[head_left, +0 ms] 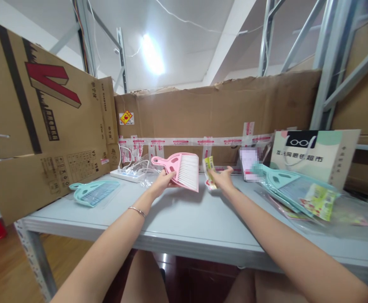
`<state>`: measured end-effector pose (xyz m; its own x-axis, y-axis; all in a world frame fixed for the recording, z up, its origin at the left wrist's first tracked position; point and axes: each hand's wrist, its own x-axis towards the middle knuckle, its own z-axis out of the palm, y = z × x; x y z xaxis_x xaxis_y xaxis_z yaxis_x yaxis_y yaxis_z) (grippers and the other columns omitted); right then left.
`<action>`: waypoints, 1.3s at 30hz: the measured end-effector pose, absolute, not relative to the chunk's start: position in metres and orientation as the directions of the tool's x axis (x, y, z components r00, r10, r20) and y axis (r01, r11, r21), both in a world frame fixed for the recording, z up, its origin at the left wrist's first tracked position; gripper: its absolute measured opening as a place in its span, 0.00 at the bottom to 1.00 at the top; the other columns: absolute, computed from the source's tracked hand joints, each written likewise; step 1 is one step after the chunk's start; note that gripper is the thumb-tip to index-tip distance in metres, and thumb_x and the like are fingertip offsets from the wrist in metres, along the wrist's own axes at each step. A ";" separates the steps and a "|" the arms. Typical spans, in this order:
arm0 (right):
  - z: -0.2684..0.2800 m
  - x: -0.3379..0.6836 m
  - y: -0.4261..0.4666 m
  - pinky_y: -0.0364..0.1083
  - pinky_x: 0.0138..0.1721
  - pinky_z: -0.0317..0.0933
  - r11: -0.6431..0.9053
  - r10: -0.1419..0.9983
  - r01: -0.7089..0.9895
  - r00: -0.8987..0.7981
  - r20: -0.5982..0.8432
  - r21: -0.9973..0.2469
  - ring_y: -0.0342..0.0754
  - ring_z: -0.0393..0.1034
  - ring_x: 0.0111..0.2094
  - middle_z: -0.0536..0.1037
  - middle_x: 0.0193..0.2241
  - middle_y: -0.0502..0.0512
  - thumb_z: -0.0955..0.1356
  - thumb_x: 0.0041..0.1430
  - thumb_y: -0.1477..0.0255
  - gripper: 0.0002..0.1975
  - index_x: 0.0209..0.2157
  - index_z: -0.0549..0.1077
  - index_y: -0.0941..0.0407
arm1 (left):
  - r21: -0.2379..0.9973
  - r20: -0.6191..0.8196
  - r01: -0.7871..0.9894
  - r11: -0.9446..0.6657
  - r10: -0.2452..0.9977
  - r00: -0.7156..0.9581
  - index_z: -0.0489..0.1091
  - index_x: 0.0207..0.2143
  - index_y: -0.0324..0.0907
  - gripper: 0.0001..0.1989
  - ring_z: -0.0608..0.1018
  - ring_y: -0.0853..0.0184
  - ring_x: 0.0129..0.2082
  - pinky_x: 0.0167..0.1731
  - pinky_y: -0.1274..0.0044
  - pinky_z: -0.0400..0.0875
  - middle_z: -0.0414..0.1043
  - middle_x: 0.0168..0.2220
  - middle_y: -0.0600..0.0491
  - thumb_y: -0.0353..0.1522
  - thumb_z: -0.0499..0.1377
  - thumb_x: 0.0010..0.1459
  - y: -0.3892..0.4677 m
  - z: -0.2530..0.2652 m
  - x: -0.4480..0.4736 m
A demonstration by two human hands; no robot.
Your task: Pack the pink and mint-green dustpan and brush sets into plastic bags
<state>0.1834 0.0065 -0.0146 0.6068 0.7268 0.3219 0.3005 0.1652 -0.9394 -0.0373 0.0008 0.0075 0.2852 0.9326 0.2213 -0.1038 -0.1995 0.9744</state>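
My left hand (164,183) is closed round a pink dustpan and brush set (175,169), its white bristles facing right, held just above the grey table. In my right hand (222,179) is a yellow-green printed card (209,172), pinched upright a short way right of the bristles. Some of its fingers stick out to the right. On the table at the left lies a teal dustpan and brush set (96,192). Several more teal dustpan sets (289,185) in clear plastic, with a similar card (319,202) on top, are piled to the right of my right forearm.
A white power strip (127,174) with cables and crumpled clear plastic lies at the back left. A large cardboard box (45,126) stands on the left, and taped cardboard (222,111) walls the back. A paper bag (316,155) stands behind the right pile. The table's front edge (184,244) is near my legs.
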 end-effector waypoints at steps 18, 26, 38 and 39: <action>0.010 0.132 -0.038 0.57 0.55 0.51 0.667 0.502 0.692 -0.143 0.853 -0.277 0.55 0.58 0.54 0.65 0.49 0.58 0.65 0.55 0.65 0.13 0.42 0.70 0.51 | 0.963 0.246 -0.050 -0.266 0.786 0.567 0.49 0.55 0.50 0.33 0.76 0.68 0.32 0.29 0.69 0.77 0.68 0.44 0.50 0.32 0.61 0.49 -0.025 0.011 -0.029; 0.004 0.133 -0.029 0.57 0.56 0.50 0.744 0.498 0.586 -0.166 0.852 -0.321 0.55 0.55 0.55 0.61 0.51 0.60 0.66 0.51 0.70 0.10 0.38 0.69 0.54 | 0.932 0.345 -0.111 -0.345 0.750 0.565 0.47 0.58 0.53 0.34 0.74 0.73 0.25 0.28 0.74 0.74 0.70 0.32 0.57 0.40 0.59 0.52 -0.021 0.015 -0.036; 0.019 0.165 -0.029 0.54 0.51 0.58 0.721 0.360 0.510 0.304 0.882 -0.470 0.52 0.58 0.50 0.58 0.44 0.59 0.64 0.53 0.69 0.06 0.33 0.68 0.54 | 0.620 0.752 -0.116 -0.776 0.630 -0.195 0.63 0.25 0.39 0.20 0.62 0.79 0.16 0.15 0.82 0.56 0.68 0.29 0.55 0.47 0.62 0.45 0.002 0.037 -0.073; 0.018 0.171 -0.027 0.54 0.52 0.57 0.727 0.344 0.529 0.272 0.899 -0.438 0.52 0.58 0.51 0.58 0.45 0.59 0.64 0.53 0.69 0.06 0.34 0.69 0.54 | 0.618 0.748 -0.058 -0.784 0.610 -0.261 0.63 0.26 0.40 0.19 0.63 0.78 0.17 0.16 0.82 0.58 0.66 0.26 0.56 0.46 0.61 0.45 0.003 0.038 -0.077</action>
